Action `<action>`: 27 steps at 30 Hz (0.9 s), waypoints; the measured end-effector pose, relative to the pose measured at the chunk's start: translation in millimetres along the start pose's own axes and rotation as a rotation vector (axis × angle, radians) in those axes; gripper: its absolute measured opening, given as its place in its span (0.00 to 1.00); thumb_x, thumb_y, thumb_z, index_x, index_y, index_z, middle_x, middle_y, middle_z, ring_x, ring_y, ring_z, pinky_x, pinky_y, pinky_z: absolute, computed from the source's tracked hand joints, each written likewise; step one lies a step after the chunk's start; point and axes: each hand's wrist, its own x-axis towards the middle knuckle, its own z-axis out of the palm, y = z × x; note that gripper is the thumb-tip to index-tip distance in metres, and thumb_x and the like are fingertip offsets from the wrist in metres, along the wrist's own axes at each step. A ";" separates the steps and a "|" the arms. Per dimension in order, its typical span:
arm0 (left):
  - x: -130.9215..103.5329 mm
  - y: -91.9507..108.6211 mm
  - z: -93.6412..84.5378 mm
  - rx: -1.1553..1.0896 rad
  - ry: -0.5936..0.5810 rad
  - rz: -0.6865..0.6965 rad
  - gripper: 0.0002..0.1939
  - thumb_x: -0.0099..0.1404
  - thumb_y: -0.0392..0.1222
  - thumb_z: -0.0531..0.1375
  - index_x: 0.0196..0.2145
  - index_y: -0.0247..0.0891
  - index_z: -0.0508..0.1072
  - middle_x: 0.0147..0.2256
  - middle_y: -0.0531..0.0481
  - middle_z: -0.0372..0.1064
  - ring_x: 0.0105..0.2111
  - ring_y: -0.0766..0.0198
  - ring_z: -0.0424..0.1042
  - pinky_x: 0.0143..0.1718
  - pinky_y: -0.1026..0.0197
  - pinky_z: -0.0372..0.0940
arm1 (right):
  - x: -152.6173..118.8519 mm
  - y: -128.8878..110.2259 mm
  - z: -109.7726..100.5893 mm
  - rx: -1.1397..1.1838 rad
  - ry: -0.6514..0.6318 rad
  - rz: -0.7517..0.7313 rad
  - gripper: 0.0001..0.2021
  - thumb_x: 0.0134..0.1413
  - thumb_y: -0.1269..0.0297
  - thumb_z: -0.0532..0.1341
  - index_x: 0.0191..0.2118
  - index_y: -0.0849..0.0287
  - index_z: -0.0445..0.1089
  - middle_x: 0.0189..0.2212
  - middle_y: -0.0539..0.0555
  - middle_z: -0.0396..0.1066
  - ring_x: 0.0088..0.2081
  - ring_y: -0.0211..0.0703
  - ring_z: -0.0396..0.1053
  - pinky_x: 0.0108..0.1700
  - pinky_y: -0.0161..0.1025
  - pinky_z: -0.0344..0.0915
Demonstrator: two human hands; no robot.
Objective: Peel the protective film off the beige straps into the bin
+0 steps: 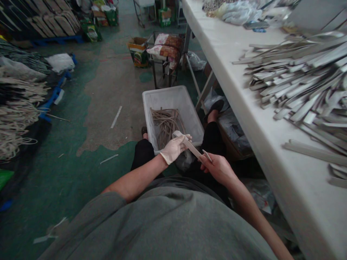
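A pale flat strip point(193, 147) runs between my two hands, above the near edge of a white plastic bin point(190, 104). My left hand point(173, 148), in a whitish glove, is closed around the strip's far part, where it bends over. Bare and closed, my right hand point(217, 167) grips the nearer part, and a short pale end sticks up by the thumb. Inside the bin lies a loose heap of beige-grey strips point(167, 124). What the right fingers do underneath is hidden.
To my right, a white table point(238, 94) bears a big pile of grey strips point(303, 72) and plastic bags point(241, 12). Ahead stands a metal stool point(162, 68) with cushions beside a cardboard box point(138, 52). Bundles of cords point(21, 112) lie on blue pallets at left.
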 end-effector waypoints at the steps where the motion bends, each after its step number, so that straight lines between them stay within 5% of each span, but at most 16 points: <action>1: -1.0 -0.3 -0.5 0.011 0.002 -0.012 0.11 0.70 0.39 0.55 0.37 0.34 0.77 0.40 0.44 0.76 0.40 0.61 0.74 0.43 0.62 0.65 | -0.3 -0.6 1.6 -0.002 0.002 0.008 0.22 0.63 0.49 0.49 0.24 0.56 0.66 0.18 0.50 0.71 0.20 0.40 0.70 0.25 0.35 0.59; 5: -5.3 -9.0 1.6 0.078 -0.071 -0.103 0.13 0.70 0.39 0.54 0.38 0.34 0.78 0.34 0.44 0.76 0.35 0.59 0.73 0.40 0.59 0.65 | 5.2 -3.3 7.6 0.033 0.060 0.017 0.21 0.64 0.49 0.48 0.26 0.56 0.66 0.21 0.50 0.72 0.21 0.39 0.70 0.25 0.34 0.59; 11: 3.8 9.2 -9.7 0.019 0.033 -0.032 0.13 0.71 0.39 0.52 0.38 0.34 0.77 0.41 0.45 0.76 0.41 0.61 0.73 0.47 0.59 0.65 | -4.0 5.0 4.0 0.042 -0.018 0.029 0.19 0.64 0.52 0.51 0.27 0.57 0.69 0.22 0.50 0.73 0.21 0.38 0.70 0.25 0.33 0.59; 16: -1.8 -13.9 0.3 0.100 -0.096 -0.152 0.12 0.70 0.38 0.53 0.39 0.33 0.77 0.36 0.43 0.76 0.39 0.58 0.73 0.48 0.56 0.64 | 8.0 -0.5 11.0 -0.027 0.080 0.050 0.20 0.65 0.54 0.51 0.27 0.58 0.69 0.20 0.50 0.72 0.21 0.38 0.69 0.24 0.33 0.57; 21: -1.8 -1.0 -4.6 0.046 -0.036 -0.201 0.14 0.71 0.41 0.51 0.42 0.33 0.75 0.42 0.43 0.76 0.43 0.59 0.73 0.50 0.56 0.65 | 7.7 16.8 8.7 0.212 0.271 -0.111 0.18 0.67 0.54 0.50 0.47 0.57 0.73 0.33 0.52 0.77 0.23 0.38 0.71 0.27 0.35 0.66; 24: -0.5 20.4 -16.8 -0.009 -0.077 -0.254 0.15 0.71 0.41 0.50 0.46 0.32 0.73 0.44 0.40 0.75 0.46 0.58 0.74 0.52 0.55 0.65 | -4.3 30.8 5.1 0.209 0.466 -0.299 0.15 0.67 0.59 0.52 0.51 0.54 0.72 0.50 0.54 0.74 0.39 0.44 0.76 0.40 0.40 0.72; 27: -1.6 24.9 -23.0 -0.057 -0.100 -0.301 0.16 0.72 0.39 0.50 0.49 0.30 0.72 0.43 0.40 0.75 0.45 0.58 0.75 0.51 0.55 0.66 | -12.5 32.6 7.6 0.024 0.424 -0.518 0.15 0.64 0.66 0.56 0.54 0.50 0.72 0.59 0.51 0.66 0.54 0.47 0.70 0.52 0.41 0.70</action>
